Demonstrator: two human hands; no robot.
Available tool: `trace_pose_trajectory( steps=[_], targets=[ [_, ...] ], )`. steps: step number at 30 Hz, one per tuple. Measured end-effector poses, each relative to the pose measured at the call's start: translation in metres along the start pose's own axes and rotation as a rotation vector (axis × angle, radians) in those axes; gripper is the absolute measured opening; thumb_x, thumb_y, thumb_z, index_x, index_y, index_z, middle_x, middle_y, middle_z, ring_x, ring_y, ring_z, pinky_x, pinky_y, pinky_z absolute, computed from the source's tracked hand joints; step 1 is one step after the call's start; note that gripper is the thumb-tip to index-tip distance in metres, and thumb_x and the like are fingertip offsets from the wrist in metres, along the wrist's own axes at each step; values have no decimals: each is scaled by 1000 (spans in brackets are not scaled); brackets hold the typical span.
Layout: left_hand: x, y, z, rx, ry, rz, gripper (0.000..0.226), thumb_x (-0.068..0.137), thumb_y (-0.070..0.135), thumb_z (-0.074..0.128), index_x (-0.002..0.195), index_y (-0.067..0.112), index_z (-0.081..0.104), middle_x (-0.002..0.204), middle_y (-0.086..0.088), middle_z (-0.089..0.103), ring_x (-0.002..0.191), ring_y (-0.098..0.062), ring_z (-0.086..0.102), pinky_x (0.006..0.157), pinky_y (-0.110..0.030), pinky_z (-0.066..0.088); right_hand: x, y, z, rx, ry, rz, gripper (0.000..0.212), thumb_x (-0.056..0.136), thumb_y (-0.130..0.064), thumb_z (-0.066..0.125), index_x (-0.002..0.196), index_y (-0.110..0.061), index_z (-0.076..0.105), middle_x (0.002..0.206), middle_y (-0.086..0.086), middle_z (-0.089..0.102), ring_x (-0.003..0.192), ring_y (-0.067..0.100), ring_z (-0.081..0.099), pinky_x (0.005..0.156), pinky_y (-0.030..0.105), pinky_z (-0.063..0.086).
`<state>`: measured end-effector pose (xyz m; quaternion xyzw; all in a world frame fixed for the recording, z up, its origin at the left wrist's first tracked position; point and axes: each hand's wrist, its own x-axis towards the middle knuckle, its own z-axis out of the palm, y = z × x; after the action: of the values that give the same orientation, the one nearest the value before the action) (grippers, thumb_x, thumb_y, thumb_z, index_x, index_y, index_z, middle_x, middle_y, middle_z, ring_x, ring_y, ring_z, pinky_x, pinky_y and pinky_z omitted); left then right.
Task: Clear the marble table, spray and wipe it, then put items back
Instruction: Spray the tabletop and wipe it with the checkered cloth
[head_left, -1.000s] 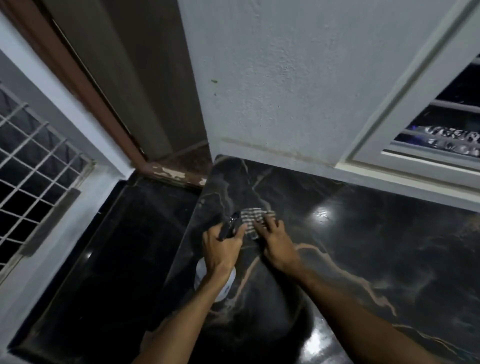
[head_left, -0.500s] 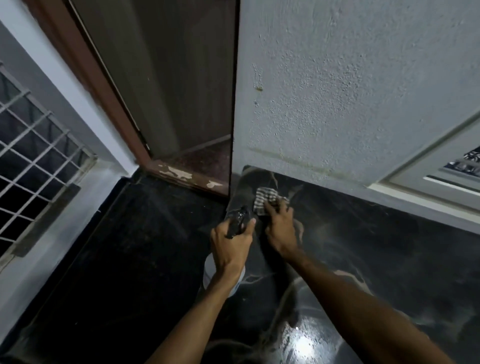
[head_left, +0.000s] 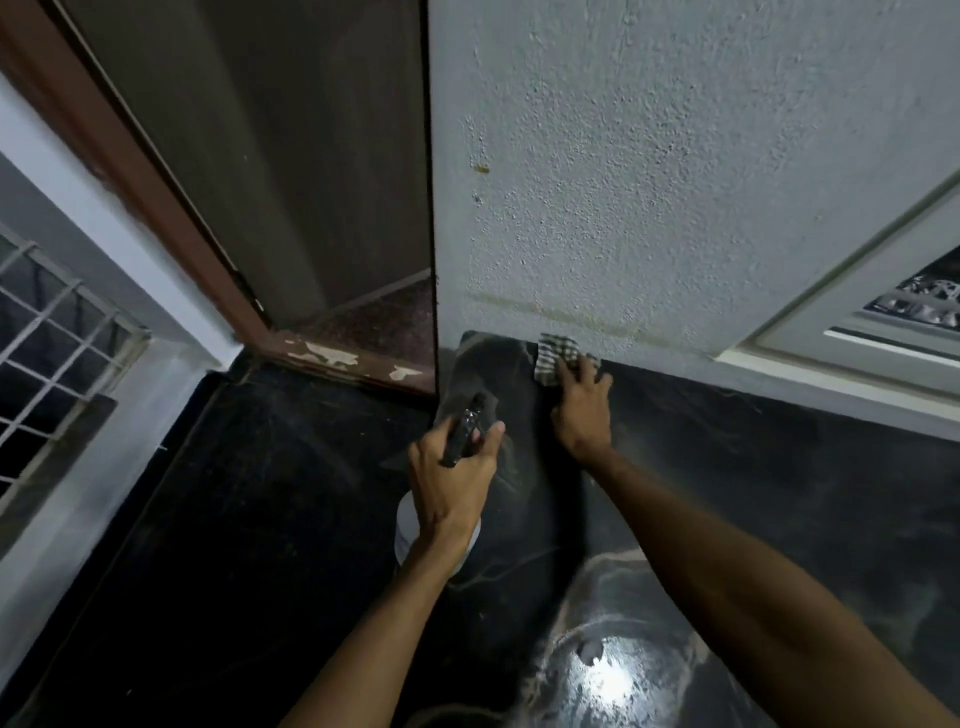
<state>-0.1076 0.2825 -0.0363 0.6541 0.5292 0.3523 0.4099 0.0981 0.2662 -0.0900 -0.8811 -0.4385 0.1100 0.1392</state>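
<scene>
Right hand (head_left: 582, 410) is pressing a small grey-and-white checked cloth (head_left: 557, 357) flat into the far left corner of the black, pale-veined marble table (head_left: 779, 519), right where the slab is meeting the rough white plastered wall (head_left: 675, 182). Fingers are lying spread over the cloth's near edge, not curled round it. Left hand (head_left: 451, 480) is gripping a spray bottle with black trigger head and white body (head_left: 464, 430), closed round the neck, nozzle pointing toward the same corner. The bottle is hanging at the table's left edge.

Handling, as judged: the checked cloth is looking thin, limp and light, and is bunching easily. A flat palm is likely holding it better than a pinch. The polished slab is probably letting it slide with little drag, more so where wet. The spray bottle is looking like rigid plastic; its fill is not visible, so weight is uncertain. The neck under the trigger is the natural hold.

Surroundings: the wall is blocking any stroke ahead, so fingertips are risking a scrape on rough plaster. The table edge is dropping off just left of the cloth to the dark polished floor (head_left: 234, 519). A brown wooden door frame with chipped paint (head_left: 332, 358) is standing beyond the corner. A white metal window grille (head_left: 52, 332) is showing far left and a white window frame (head_left: 831, 322) at right. Lamp glare (head_left: 602, 680) is shining on the near slab.
</scene>
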Motion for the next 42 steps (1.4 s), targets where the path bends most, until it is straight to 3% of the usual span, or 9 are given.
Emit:
trace_pose_trajectory(
  steps=[3,7,12,17,22,27,34,38,42],
  targets=[
    [-10,9,8,-10,-47,-8,36,77,56,71,60,30,54,63,9,65,69,-26,66,72,-43,57,-38,44,-11,-90,-39,-176,76,82,0,57,152,-22,36,160,11,21,123,42,32,100,48,45],
    [-35,17,23,5,-91,-39,38,79,43,80,58,28,52,59,9,63,70,-27,65,74,-42,57,-68,94,-27,28,69,283,72,79,3,54,148,-15,42,157,19,23,123,48,32,104,58,41],
    [-75,34,43,43,-179,-43,44,82,36,82,56,30,46,59,12,58,70,-28,64,72,-38,53,-157,111,-21,-94,-131,-298,76,76,-3,55,149,-20,42,160,13,26,115,38,41,99,44,43],
    [-120,51,73,46,-238,-79,43,81,38,82,57,28,48,60,10,60,74,-31,64,73,-43,56,-192,195,-50,59,114,451,77,72,5,56,145,-14,47,154,25,29,115,51,39,103,50,39],
    [-163,75,124,52,-317,-69,42,79,40,82,57,26,49,60,6,62,73,-30,64,72,-43,57,-235,231,-63,-41,-54,-84,74,72,0,52,144,-20,50,157,13,32,104,35,42,92,42,45],
    [-187,106,176,82,-314,-37,38,80,33,85,59,24,54,60,5,63,64,-19,64,68,-35,55,-217,314,-101,100,132,508,70,72,4,58,140,-12,52,154,21,28,118,48,37,103,46,37],
    [-177,132,240,157,-124,22,42,87,27,81,53,22,56,47,13,52,52,0,59,51,-11,34,-118,333,-113,166,158,386,61,75,-4,51,137,-6,52,149,26,34,121,48,37,103,54,43],
    [-162,135,248,168,-16,77,40,83,24,84,55,12,58,52,10,54,65,-5,63,53,-14,37,-71,286,-96,66,-37,-187,71,75,-6,62,143,-17,46,154,12,32,122,35,37,103,43,46],
    [-144,133,242,147,4,67,31,86,25,81,63,14,63,58,10,61,65,-9,64,58,-16,48,-41,290,-93,124,37,73,66,74,-3,63,138,-14,52,154,14,32,120,37,38,100,44,48]
  ],
)
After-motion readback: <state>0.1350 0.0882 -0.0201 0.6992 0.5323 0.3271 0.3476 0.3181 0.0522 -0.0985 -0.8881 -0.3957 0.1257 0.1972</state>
